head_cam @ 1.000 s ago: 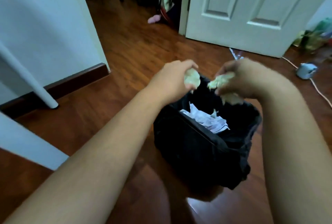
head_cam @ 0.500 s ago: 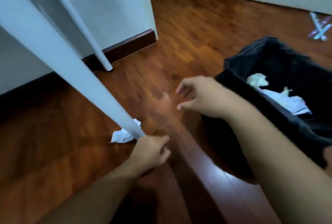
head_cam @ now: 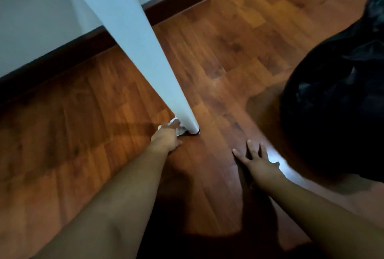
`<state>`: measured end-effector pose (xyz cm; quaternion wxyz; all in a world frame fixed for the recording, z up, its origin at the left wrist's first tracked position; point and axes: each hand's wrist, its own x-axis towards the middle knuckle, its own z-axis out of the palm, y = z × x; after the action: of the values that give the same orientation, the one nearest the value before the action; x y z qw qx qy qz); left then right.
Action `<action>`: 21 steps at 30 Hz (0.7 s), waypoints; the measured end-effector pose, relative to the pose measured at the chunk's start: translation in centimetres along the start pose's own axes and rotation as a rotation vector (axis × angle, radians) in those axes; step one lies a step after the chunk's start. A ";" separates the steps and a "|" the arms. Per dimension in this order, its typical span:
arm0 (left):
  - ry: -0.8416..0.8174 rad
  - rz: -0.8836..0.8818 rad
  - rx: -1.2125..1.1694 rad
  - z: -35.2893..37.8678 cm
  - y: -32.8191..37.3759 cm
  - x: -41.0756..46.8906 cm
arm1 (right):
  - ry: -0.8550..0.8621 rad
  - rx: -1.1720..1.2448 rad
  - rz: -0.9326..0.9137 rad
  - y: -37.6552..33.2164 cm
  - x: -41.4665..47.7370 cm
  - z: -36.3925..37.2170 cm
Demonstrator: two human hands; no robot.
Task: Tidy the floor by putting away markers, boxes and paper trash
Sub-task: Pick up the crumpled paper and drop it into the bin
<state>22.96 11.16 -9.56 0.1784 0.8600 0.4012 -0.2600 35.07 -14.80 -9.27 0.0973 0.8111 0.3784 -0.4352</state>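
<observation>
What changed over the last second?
Both hands dropped their wads into the bin, then swung left. Left hand now reaches the paper by the table leg, grip unclear; right hand lowered, spread on the floor. Paper, table leg, bin stayed.

Left hand [head_cam: 166,137] forward, right hand [head_cam: 257,163] splayed

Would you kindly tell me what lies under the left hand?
A crumpled white paper beside the white table leg; the left hand covers most of it.

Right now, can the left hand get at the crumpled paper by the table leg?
Probably yes: the left hand has its fingers on the crumpled paper, which lies right by the table leg; nothing else blocks it.
</observation>
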 end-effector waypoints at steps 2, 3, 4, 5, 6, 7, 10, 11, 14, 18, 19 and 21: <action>-0.038 -0.004 0.016 1.0 0.0 -0.8 | -0.008 0.001 0.010 0.1 0.1 0.1; -0.060 0.000 0.056 1.5 0.0 -1.3 | -0.014 -0.009 0.007 0.1 0.1 0.1; -0.108 -0.007 0.088 1.7 0.4 -2.0 | -0.018 -0.017 0.005 0.1 -0.1 -0.1; -0.167 -0.020 0.105 2.0 0.9 -2.7 | -0.025 -0.024 0.004 0.1 -0.2 -0.2; -0.242 -0.035 0.113 2.0 1.5 -3.5 | -0.030 -0.023 -0.001 0.2 -0.3 -0.3; -0.318 -0.027 0.114 1.8 2.2 -4.4 | -0.046 -0.023 -0.003 0.1 -0.4 -0.6; -0.506 0.099 0.077 1.0 5.5 -6.8 | -0.087 -0.003 -0.032 0.1 -1.5 -3.1; -0.510 0.138 0.018 0.5 6.9 -7.5 | -0.057 0.021 -0.045 0.1 -2.3 -4.7; -0.308 0.255 -0.194 -2.5 11.8 -8.6 | 0.190 0.066 -0.105 -0.9 -7.1 -11.4; 0.094 0.307 -0.568 -8.6 18.2 -9.1 | 0.645 -0.086 -0.127 -0.8 -16.2 -20.0; 0.164 0.337 -0.632 -10.1 19.6 -9.3 | 0.788 -0.084 -0.099 0.2 -18.1 -21.3; 0.250 0.364 -0.789 -12.4 22.0 -9.7 | 0.959 -0.092 0.006 3.2 -20.3 -22.4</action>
<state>38.64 -1.74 8.28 0.4854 0.8076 0.3305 0.0543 44.63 -16.85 19.50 -0.0510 0.9162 0.3973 0.0053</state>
